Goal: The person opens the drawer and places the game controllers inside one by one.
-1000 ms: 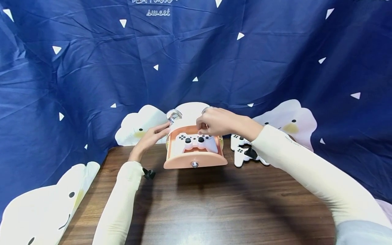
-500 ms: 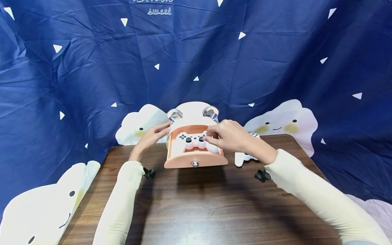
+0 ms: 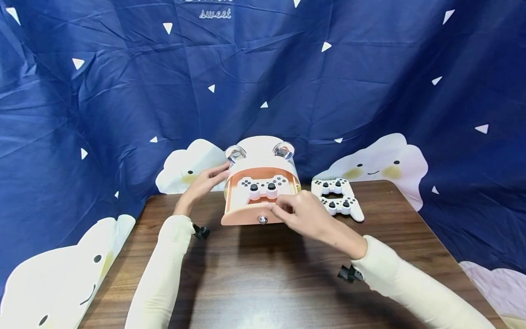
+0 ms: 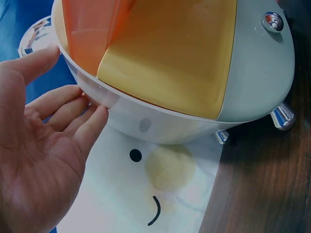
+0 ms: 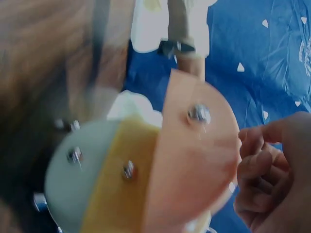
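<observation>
A white, rounded mini drawer cabinet (image 3: 263,153) with chrome bell-like ears stands on the table. Its peach top drawer (image 3: 242,214) is pulled out, and a white game controller (image 3: 263,186) lies inside. My left hand (image 3: 204,185) rests against the cabinet's left side; the left wrist view shows its fingers (image 4: 58,104) extended along the white shell. My right hand (image 3: 306,212) is at the right part of the drawer's front, loosely curled with nothing in it. In the right wrist view, its fingertips are by the drawer front's edge; whether they touch is unclear.
Two more white game controllers (image 3: 343,206) lie close together right of the cabinet. Yellow (image 4: 170,63) and green (image 4: 257,68) drawers below are closed. The brown wooden table (image 3: 255,283) ends at a blue curtain (image 3: 263,68) with cloud prints.
My right hand has come back from the cabinet's top right, past the controller in the drawer, down to the drawer front, uncovering the right ear. My left hand has stayed in place.
</observation>
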`<action>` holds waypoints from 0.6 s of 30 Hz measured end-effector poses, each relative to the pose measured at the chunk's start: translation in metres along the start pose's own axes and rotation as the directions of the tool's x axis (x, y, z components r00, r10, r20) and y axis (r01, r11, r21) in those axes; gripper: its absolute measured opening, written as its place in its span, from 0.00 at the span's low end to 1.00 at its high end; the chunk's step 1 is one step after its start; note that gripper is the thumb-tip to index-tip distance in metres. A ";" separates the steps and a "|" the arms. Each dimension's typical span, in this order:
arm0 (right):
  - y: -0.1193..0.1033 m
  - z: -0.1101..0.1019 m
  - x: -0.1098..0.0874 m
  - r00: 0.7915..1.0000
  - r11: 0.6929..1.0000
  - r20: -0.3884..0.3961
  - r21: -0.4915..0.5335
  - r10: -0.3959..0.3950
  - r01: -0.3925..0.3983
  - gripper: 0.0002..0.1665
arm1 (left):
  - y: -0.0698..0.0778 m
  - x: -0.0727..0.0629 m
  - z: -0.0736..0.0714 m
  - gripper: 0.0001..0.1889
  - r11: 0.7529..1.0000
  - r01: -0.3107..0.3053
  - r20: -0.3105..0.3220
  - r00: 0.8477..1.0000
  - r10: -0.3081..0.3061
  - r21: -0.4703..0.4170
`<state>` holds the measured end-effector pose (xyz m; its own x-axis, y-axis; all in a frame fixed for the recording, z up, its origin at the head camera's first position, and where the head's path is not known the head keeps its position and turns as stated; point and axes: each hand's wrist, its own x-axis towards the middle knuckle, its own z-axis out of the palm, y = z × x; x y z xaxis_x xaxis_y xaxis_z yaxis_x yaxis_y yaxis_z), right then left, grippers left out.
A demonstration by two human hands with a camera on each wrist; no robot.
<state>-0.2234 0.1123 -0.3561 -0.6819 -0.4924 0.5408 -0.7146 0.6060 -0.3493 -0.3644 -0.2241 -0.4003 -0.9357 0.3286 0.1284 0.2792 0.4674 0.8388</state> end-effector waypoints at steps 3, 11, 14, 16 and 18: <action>-0.007 0.012 -0.010 0.999 0.997 0.003 0.058 0.049 -0.050 0.19 | 0.000 0.000 0.000 0.33 1.000 0.001 -0.005 1.000 -0.001 0.001; -0.016 0.047 -0.027 0.975 0.951 -0.009 0.219 0.224 -0.217 0.19 | 0.001 -0.002 0.000 0.33 1.000 -0.003 -0.001 1.000 0.003 0.003; -0.018 0.056 -0.033 0.954 0.906 0.019 0.308 0.300 -0.291 0.16 | 0.000 -0.001 0.000 0.33 1.000 0.000 -0.006 1.000 0.000 0.005; -0.020 0.062 -0.036 0.934 0.864 0.053 0.364 0.354 -0.348 0.15 | 0.000 -0.001 0.000 0.33 1.000 -0.001 -0.007 1.000 0.001 0.007; -0.021 0.066 -0.038 0.912 0.815 0.080 0.423 0.402 -0.397 0.16 | 0.000 -0.001 0.000 0.33 1.000 -0.002 -0.008 1.000 0.002 0.009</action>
<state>-0.1929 0.0770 -0.4203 -0.9219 -0.2553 0.2915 -0.3777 0.4247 -0.8228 -0.3638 -0.2248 -0.4005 -0.9367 0.3231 0.1347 0.2834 0.4742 0.8336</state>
